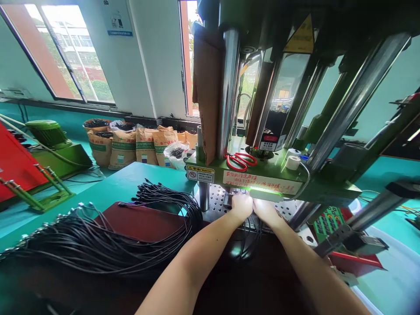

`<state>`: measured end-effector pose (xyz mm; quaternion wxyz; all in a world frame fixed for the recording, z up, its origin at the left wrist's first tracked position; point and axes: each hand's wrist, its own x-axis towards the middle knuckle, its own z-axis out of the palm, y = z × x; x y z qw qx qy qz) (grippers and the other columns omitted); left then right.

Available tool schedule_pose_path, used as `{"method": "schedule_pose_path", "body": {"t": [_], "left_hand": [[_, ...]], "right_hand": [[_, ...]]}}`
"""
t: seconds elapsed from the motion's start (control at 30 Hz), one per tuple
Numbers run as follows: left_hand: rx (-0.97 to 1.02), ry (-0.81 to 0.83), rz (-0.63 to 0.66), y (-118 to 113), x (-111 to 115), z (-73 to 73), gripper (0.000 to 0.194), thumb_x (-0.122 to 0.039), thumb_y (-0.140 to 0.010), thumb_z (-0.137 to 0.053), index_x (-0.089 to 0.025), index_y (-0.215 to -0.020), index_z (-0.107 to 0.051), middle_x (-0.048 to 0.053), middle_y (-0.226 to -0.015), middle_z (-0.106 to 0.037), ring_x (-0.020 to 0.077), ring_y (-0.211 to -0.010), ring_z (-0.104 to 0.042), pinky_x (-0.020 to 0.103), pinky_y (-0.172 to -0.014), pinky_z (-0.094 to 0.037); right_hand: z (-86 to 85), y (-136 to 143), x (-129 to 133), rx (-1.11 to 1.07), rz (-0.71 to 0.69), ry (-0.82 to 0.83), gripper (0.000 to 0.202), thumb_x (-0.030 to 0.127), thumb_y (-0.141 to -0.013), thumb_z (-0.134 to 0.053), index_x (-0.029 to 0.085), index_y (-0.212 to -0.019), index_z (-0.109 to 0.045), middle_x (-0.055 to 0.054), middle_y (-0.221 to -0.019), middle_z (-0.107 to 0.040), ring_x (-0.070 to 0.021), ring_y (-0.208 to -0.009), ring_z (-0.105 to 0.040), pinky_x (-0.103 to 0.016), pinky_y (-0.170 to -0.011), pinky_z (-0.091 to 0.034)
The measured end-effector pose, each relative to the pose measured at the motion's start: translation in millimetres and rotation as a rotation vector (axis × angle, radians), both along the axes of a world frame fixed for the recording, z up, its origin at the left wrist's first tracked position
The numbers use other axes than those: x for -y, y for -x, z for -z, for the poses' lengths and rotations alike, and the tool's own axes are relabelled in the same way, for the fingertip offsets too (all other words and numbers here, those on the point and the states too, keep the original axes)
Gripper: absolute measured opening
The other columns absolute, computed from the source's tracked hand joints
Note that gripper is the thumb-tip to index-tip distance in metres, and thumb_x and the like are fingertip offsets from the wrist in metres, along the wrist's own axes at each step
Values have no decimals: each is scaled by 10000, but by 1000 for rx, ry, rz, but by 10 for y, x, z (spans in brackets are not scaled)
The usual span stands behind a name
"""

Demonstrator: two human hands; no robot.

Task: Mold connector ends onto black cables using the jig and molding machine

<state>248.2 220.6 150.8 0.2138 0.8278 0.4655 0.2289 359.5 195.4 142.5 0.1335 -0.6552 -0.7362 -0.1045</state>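
Note:
Both hands reach in under the green press plate, close together over the perforated metal bed (216, 197). My left hand (242, 205) looks closed, its knuckles up; what its fingers pinch is hidden. Beside it, nearly touching, my right hand (265, 212) is also curled, with its fingertips out of sight. Several black cables (244, 238) hang from below the hands over the dark front surface. To the left lies a large bundle of black cables (108, 247) with metal ends, and another looped bundle (164, 194) rests near a dark red board (144, 223).
Red-handled scissors (241, 162) and white rolls (292, 162) sit on the press plate (206, 161). Thick steel columns (229, 96) rise around the work area. A green button panel (331, 223) stands at right. Filled sacks (124, 146) line the wall behind the green table (131, 175).

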Motion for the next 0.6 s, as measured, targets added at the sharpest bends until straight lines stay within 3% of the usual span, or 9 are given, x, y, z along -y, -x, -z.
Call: {"method": "schedule_pose_path", "body": {"t": [0.2,0.33,0.6], "left_hand": [[45,-44,14,2,-62,104,207,-133,-776,-441,-129,-842,-637,151,-851,-598,286,-986,-490,405,-932,-317],[40,-84,22,-2,-82,158,236,-119,-782,-415,-114,-880,-630,166,-879,-593,290,-990,-486,408,-932,-309],[3,-145,59,37,-134,30,235,-149,-808,-406,-124,-874,-630,160,-885,-594,284,-1006,-501,420,-925,-328]], "right_hand": [[57,47,-60,7,49,35,220,137,-863,-404,156,-881,-623,-88,-921,-648,-197,-884,-574,-312,-795,-416],[33,74,-69,5,81,45,181,233,-893,-452,143,-964,-591,-62,-987,-617,-172,-873,-573,-357,-796,-436],[-77,71,-15,28,95,33,195,242,-906,-438,134,-979,-584,-67,-1017,-603,-177,-908,-567,-382,-828,-426]]}}
